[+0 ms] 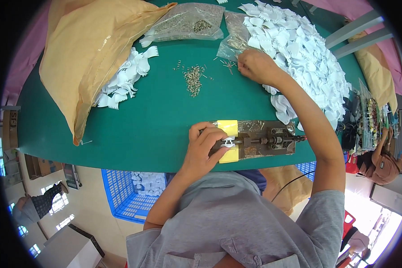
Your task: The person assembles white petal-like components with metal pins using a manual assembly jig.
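My left hand [204, 146] pinches a small white plastic piece [229, 142] at the left end of a metal hand-press jig [265, 139]. Yellow tape [228, 159] wraps the jig's base around that end. Out to the far right, my right hand [258, 68] is closed with its fingertips down at the table, beside a few thin metal pins [229, 64]. Whether it holds one is hidden by the fingers. Left of it lies a small heap of metal springs or clips [193, 81], too fine to tell apart.
A big pile of white plastic pieces [295, 49] covers the right of the green table [161, 116]. Clear bags of metal parts [187, 21] lie at the back. A tan sack [82, 49] stands left, with more white pieces beside it. Below the edge is a blue crate [120, 196].
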Tool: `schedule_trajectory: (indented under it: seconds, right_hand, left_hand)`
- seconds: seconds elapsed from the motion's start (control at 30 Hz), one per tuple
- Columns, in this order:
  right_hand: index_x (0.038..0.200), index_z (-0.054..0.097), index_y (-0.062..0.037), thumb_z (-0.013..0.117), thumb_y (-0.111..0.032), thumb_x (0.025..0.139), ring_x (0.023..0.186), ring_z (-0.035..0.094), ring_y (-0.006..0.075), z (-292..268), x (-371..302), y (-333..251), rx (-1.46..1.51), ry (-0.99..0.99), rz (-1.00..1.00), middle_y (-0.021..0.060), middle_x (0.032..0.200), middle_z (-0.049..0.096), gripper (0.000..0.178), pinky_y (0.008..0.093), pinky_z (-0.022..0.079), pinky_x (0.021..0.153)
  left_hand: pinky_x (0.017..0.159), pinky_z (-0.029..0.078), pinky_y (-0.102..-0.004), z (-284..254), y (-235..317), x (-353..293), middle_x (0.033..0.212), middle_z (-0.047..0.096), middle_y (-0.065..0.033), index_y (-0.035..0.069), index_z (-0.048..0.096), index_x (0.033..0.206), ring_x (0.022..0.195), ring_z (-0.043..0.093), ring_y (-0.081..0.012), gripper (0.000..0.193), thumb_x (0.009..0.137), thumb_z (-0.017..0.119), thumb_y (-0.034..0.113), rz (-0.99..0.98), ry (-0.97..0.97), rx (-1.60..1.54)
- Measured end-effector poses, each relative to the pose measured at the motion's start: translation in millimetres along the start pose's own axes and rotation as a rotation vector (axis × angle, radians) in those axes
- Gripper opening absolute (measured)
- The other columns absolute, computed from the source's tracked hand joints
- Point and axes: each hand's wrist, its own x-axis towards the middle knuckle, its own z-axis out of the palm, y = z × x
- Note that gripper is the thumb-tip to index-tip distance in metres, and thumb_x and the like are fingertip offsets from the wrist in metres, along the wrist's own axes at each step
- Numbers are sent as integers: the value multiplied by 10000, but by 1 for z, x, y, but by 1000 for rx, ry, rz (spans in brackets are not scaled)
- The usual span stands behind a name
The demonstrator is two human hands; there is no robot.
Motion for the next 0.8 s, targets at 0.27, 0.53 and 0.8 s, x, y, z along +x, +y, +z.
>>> schedule_trajectory:
  seconds: [0.27,0.53,0.8]
  right_hand:
    - [942,673,-15,707,-56,888,713,640,267,-38,-91,-99,751,-47,129,93,823,673,76,371,539,703]
    - [942,688,-88,791,-45,826,873,620,232,-26,-137,-146,509,200,8,23,829,673,161,362,460,762]
    - [937,719,-62,804,-31,810,844,627,237,-29,-140,-152,412,234,-85,54,838,675,156,359,474,743]
  left_hand:
    - [1037,452,-424,-4,0,2,1149,712,-30,98,696,1104,1213,527,-316,338,806,857,88,-15,22,4]
    - [1030,460,-412,-3,-3,2,1151,710,-20,91,702,1113,1235,523,-311,351,800,859,85,-1,14,10]
    - [1018,464,-417,-2,-3,-1,1155,706,-27,86,707,1124,1224,525,-308,362,796,860,88,-5,18,15]
